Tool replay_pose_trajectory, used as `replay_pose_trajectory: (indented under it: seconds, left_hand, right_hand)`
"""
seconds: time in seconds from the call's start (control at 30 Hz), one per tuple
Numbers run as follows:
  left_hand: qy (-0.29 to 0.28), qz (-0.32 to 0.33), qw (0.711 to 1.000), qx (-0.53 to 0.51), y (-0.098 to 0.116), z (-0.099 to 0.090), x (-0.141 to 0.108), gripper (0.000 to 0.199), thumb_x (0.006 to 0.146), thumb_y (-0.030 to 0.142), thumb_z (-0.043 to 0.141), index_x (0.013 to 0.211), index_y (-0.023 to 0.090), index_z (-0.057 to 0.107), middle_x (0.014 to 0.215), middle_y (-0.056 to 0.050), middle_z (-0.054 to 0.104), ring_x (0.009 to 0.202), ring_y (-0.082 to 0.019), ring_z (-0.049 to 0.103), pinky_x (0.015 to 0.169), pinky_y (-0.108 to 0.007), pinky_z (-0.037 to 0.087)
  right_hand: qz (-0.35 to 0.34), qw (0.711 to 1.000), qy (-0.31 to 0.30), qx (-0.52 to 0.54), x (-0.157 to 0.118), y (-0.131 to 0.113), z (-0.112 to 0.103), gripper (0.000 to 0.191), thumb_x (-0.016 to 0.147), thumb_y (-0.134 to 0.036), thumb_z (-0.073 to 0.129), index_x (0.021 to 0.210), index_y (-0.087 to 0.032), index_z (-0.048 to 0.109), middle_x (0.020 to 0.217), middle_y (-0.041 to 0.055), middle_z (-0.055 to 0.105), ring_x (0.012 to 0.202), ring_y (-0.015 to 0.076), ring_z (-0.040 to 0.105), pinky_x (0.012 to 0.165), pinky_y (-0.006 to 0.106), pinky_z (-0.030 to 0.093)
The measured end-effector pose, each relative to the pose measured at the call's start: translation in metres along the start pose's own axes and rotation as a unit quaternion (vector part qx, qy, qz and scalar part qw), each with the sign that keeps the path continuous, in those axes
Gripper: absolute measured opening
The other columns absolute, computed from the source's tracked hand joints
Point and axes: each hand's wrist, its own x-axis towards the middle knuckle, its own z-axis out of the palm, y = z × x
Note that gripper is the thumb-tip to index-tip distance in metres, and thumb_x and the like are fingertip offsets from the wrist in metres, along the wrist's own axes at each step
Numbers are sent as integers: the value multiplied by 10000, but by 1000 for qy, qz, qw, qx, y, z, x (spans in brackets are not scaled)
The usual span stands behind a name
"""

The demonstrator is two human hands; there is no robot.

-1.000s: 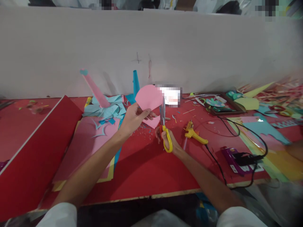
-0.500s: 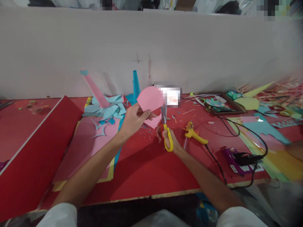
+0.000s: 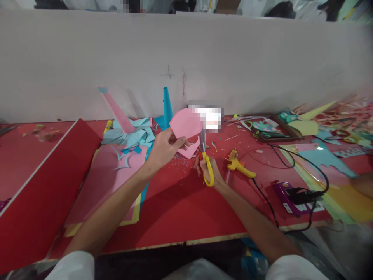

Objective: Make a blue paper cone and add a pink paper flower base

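Left hand (image 3: 164, 149) pinches pink paper (image 3: 186, 121) at its near left; right hand (image 3: 215, 171) grips scissors (image 3: 209, 175), pointing away, by its right edge.

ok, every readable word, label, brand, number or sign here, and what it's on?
No readable words, brands or numbers.
Purple box: light markings, too blurred to read.
Pale wall: dark cross-shaped mark, like "+"; cannot tell whether it's writing.
Bright patch near centre: pixelated, unreadable.

We're in muted light here, soft shadows across the red tabletop (image 3: 186, 217), blur smearing our right edge, pixelation mid-view.
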Motion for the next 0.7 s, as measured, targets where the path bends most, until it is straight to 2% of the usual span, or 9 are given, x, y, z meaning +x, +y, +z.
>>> replay_pose_trajectory:
  seconds: [0.37,0.6,0.7]
  left_hand:
    - [1,11,1000,-21,0,-2,1,163,944,309,731,955,152,689,805,-92,809,687,-170,769,703,-311,668]
    - [7,30,999,-25,2,-6,2,133,958,293,721,973,173,665,770,-40,765,659,-140,728,660,-275,628]
    - [12,37,999,-22,1,-8,3,134,958,296,725,977,179,661,755,-31,760,649,-136,721,654,-268,622]
  right_hand:
    - [27,1000,11,-9,-1,0,1,763,812,-1022,579,753,-266,493,510,-67,467,388,106,398,381,261,376]
    - [15,999,12,-35,-1,-4,2,773,821,-1043,529,684,-287,443,458,-46,432,371,126,386,377,289,327]
    - [14,998,7,-56,-1,-6,1,780,837,-1039,508,655,-284,435,456,-32,444,376,131,412,380,288,341]
